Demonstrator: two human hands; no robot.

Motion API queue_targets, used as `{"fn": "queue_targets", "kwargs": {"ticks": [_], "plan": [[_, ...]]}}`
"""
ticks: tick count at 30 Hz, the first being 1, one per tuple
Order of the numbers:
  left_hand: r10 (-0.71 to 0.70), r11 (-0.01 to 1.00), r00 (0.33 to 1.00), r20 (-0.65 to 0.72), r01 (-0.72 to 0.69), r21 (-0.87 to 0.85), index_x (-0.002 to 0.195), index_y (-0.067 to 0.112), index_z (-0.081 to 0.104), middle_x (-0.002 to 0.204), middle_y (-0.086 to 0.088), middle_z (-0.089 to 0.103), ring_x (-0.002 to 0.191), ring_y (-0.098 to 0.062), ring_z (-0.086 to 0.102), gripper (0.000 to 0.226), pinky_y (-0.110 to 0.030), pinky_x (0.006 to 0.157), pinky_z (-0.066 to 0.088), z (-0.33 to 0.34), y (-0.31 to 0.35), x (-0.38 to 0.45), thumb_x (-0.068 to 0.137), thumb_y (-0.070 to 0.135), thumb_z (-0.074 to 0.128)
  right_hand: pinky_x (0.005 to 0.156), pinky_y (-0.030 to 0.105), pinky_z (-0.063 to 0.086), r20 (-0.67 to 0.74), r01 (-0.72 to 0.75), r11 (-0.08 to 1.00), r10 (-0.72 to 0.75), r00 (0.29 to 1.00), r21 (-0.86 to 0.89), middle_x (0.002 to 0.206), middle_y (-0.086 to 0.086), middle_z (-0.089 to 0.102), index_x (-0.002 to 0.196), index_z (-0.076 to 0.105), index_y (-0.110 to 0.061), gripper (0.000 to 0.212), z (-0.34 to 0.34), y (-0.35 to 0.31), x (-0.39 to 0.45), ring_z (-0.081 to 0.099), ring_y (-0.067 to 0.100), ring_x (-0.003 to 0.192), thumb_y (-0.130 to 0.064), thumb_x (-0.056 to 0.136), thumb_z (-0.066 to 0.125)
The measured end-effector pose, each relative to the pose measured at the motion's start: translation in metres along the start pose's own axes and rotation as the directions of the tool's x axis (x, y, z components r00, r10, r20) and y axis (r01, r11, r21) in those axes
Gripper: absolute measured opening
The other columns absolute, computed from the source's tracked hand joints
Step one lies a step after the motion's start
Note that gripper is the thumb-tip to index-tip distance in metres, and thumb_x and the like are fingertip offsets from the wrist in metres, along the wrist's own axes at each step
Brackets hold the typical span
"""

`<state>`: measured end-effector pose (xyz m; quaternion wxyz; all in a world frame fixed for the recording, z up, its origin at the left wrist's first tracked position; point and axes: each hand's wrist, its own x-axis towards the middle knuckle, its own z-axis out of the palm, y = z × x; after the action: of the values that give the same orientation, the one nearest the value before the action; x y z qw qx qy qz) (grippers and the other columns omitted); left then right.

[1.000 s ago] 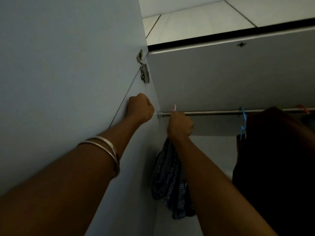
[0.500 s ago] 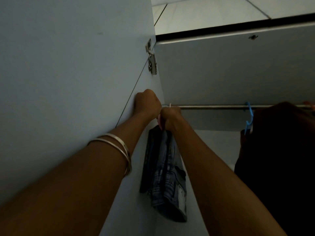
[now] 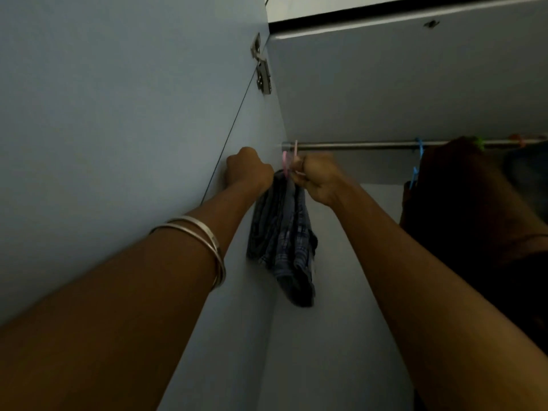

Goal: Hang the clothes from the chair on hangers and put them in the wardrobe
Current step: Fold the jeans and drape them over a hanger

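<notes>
Pink hanger at the rod's far-left end, hook seating uncertain

Bangled left hand (image 3: 250,170), fist curled at the wardrobe side panel (image 3: 148,114); whether it holds anything I cannot tell. Right hand (image 3: 318,179) pinches the pink hanger (image 3: 286,161) carrying plaid shorts (image 3: 284,238). If the hook misses the rod (image 3: 355,144), letting go likely drops them.

A round grey metal wardrobe rail (image 3: 355,145) runs across under the top panel. At its left end hangs a pink plastic hanger (image 3: 285,161) carrying a blue-grey checked garment (image 3: 283,235); towards the right end a blue plastic hanger (image 3: 419,146) holds a dark garment (image 3: 462,203), with green and orange hooks beyond
</notes>
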<state>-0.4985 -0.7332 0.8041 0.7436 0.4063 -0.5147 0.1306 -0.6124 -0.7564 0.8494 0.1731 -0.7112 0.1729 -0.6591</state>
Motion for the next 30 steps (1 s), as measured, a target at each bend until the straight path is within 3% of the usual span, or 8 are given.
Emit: {"fn": "queue_targets", "kwargs": {"ticks": [4, 9, 15, 19, 21, 24, 26, 30], "plan": [[-0.010, 1.000, 0.999, 0.034, 0.011, -0.019, 0.096, -0.006, 0.063, 0.106, -0.026, 0.064, 0.088, -0.035, 0.064, 0.024, -0.032, 0.065, 0.049, -0.027, 0.006, -0.038, 0.088, 0.014, 0.052, 0.082, 0.033, 0.051, 0.008, -0.062, 0.997, 0.062, 0.998, -0.039, 0.084, 0.009, 0.063, 0.094, 0.063, -0.001, 0.004, -0.013, -0.002, -0.053, 0.059, 0.015, 0.071, -0.002, 0.092, 0.060], [-0.146, 0.989, 0.985, 0.092, 0.145, 0.020, 0.097, -0.005, 0.064, 0.099, -0.022, 0.066, 0.085, -0.035, 0.068, 0.023, -0.044, 0.073, 0.059, -0.066, 0.000, -0.116, 0.085, 0.012, 0.055, 0.053, 0.022, 0.042, 0.045, -0.250, 0.956, 0.260, 0.965, -0.153, 0.075, 0.005, 0.062, 0.079, 0.062, -0.014, 0.019, -0.040, 0.016, -0.159, 0.052, 0.011, 0.056, -0.014, 0.097, 0.054], [-0.248, 0.969, 0.950, 0.190, 0.242, 0.056, 0.096, 0.000, 0.067, 0.088, -0.018, 0.069, 0.068, -0.031, 0.070, 0.017, -0.041, 0.063, 0.060, -0.167, 0.016, -0.192, 0.089, 0.009, 0.054, 0.064, 0.029, 0.042, 0.075, -0.472, 0.881, 0.474, 0.878, -0.038, 0.069, -0.002, 0.060, 0.079, 0.064, -0.018, 0.021, -0.041, -0.007, -0.281, 0.051, 0.013, 0.062, -0.024, 0.097, 0.054], [-0.296, 0.954, 0.924, 0.241, 0.300, 0.024, 0.096, 0.008, 0.066, 0.085, -0.008, 0.070, 0.055, -0.019, 0.065, 0.017, -0.023, 0.047, 0.051, -0.233, 0.055, -0.232, 0.092, 0.009, 0.049, 0.061, 0.026, 0.043, 0.098, -0.536, 0.841, 0.528, 0.844, 0.081, 0.061, -0.005, 0.061, 0.074, 0.062, -0.019, 0.026, -0.026, -0.050, -0.326, 0.052, 0.013, 0.060, -0.028, 0.097, 0.051], [-0.292, 0.952, 0.910, 0.295, 0.306, 0.001, 0.095, 0.011, 0.066, 0.085, -0.007, 0.070, 0.055, -0.019, 0.066, 0.018, -0.022, 0.047, 0.050, -0.247, 0.068, -0.249, 0.091, 0.004, 0.049, 0.060, 0.026, 0.045, 0.108, -0.483, 0.865, 0.471, 0.875, 0.138, 0.056, -0.007, 0.062, 0.075, 0.063, -0.019, 0.028, -0.025, -0.060, -0.338, 0.054, 0.013, 0.060, -0.029, 0.097, 0.051], [-0.314, 0.947, 0.865, 0.390, 0.313, 0.068, 0.100, 0.009, 0.065, 0.090, -0.009, 0.071, 0.059, -0.020, 0.066, 0.022, -0.026, 0.051, 0.052, -0.335, 0.076, -0.296, 0.088, -0.001, 0.050, 0.061, 0.026, 0.047, 0.211, -0.531, 0.829, 0.495, 0.843, 0.174, 0.068, -0.005, 0.063, 0.081, 0.066, -0.018, 0.028, 0.014, -0.102, -0.407, 0.056, 0.011, 0.062, -0.035, 0.098, 0.051], [-0.292, 0.950, 0.876, 0.384, 0.312, 0.009, 0.101, 0.008, 0.066, 0.088, -0.008, 0.071, 0.058, -0.020, 0.066, 0.021, -0.028, 0.053, 0.052, -0.356, 0.082, -0.309, 0.087, -0.001, 0.052, 0.061, 0.026, 0.048, 0.217, -0.501, 0.835, 0.458, 0.862, 0.228, 0.070, -0.006, 0.064, 0.084, 0.067, -0.018, 0.029, 0.020, -0.113, -0.421, 0.058, 0.011, 0.062, -0.038, 0.098, 0.051], [-0.368, 0.923, 0.854, 0.368, 0.384, 0.034, 0.096, 0.009, 0.067, 0.080, -0.006, 0.070, 0.050, -0.018, 0.062, 0.020, -0.023, 0.045, 0.046, -0.469, 0.095, -0.363, 0.086, -0.001, 0.053, 0.060, 0.025, 0.049, 0.244, -0.576, 0.779, 0.526, 0.815, 0.248, 0.066, -0.008, 0.066, 0.086, 0.069, -0.019, 0.028, 0.073, -0.163, -0.515, 0.060, 0.010, 0.059, -0.039, 0.097, 0.053]]}}
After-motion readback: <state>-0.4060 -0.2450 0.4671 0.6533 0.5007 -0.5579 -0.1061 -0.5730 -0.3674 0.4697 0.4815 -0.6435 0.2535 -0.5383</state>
